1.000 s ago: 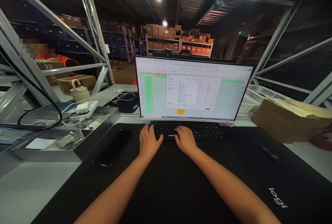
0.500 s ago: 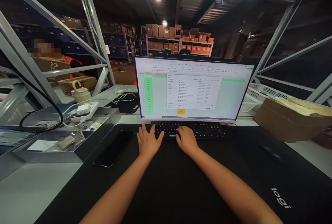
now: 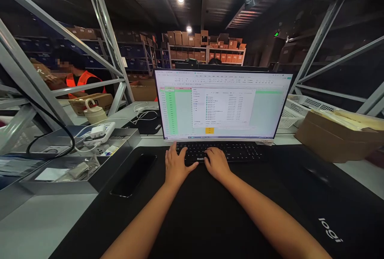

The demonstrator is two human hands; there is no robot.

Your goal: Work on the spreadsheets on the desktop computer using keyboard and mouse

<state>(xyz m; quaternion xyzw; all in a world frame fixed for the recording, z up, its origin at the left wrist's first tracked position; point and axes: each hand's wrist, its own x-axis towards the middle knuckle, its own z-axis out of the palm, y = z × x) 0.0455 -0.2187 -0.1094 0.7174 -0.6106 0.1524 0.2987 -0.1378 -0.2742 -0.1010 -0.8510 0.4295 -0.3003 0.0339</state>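
Both hands are at a black keyboard (image 3: 237, 153) lying on a black desk mat (image 3: 198, 215). My left hand (image 3: 176, 165) rests over its left end, fingers spread and thumb stretched out to the right below the keys. Over the middle of the keys lies my right hand (image 3: 217, 163), its fingers slightly bent and apart. Neither hand grips anything. Behind the keyboard stands a monitor (image 3: 186, 111) with a spreadsheet and a file dialog window (image 3: 223, 109) on it. A dark phone (image 3: 133, 175) lies left of my left hand.
On the left are grey trays (image 3: 120, 167) with a white charger (image 3: 99, 133), and a cream bottle (image 3: 95, 113). A cardboard box (image 3: 327, 135) and white baskets (image 3: 291, 115) stand right. A mouse (image 3: 316, 175) sits on the mat. Beyond the frame, a person in an orange vest (image 3: 87, 83) handles a box.
My left hand has shifted slightly right, its thumb reaching further right. My right hand stays nearly in place. The dialog remains on the screen. The person at the left has moved further into view.
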